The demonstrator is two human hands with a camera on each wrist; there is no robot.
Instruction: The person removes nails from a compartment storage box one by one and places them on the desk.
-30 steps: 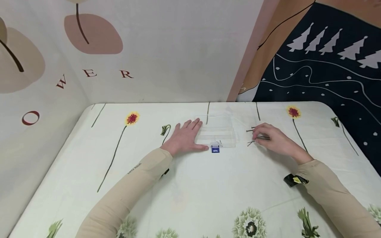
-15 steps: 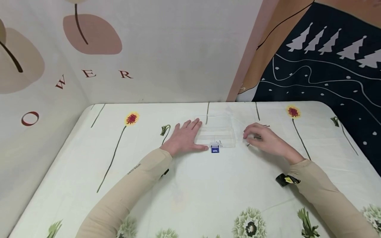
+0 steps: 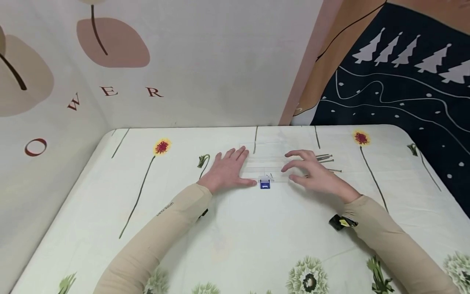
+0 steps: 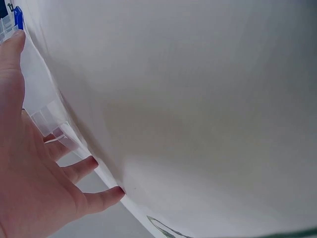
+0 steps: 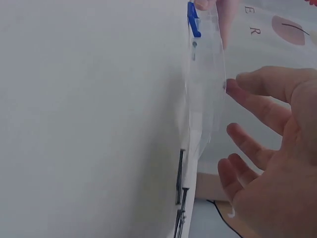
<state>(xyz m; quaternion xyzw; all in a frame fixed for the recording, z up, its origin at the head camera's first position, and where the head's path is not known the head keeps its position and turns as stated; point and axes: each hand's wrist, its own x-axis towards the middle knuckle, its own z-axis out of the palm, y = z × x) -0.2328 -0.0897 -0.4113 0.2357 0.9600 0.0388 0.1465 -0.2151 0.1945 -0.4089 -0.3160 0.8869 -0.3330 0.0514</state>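
Note:
A clear plastic compartment box (image 3: pixel 266 152) with a blue latch (image 3: pixel 264 184) lies on the flowered cloth. My left hand (image 3: pixel 228 168) lies flat against the box's left side, thumb near the latch; the left wrist view shows its fingers (image 4: pixel 79 168) along the clear box (image 4: pixel 49 121). My right hand (image 3: pixel 311 172) hovers at the box's right edge with fingers spread and holds nothing. In the right wrist view a fingertip (image 5: pixel 233 87) touches the clear box (image 5: pixel 205 84) beside the blue latch (image 5: pixel 193 20). Several dark nails (image 3: pixel 324 158) lie just right of that hand.
The table (image 3: pixel 235 245) is covered with a pale cloth printed with flowers. Patterned walls stand close behind and at the left (image 3: pixel 44 122), and a dark hanging (image 3: pixel 404 81) is at the right. The loose nails (image 5: pixel 181 198) lie beside the box.
My right hand has moved left from the nails to the box's right edge and spread its fingers. More of the nails now show behind it. The left hand has stayed put.

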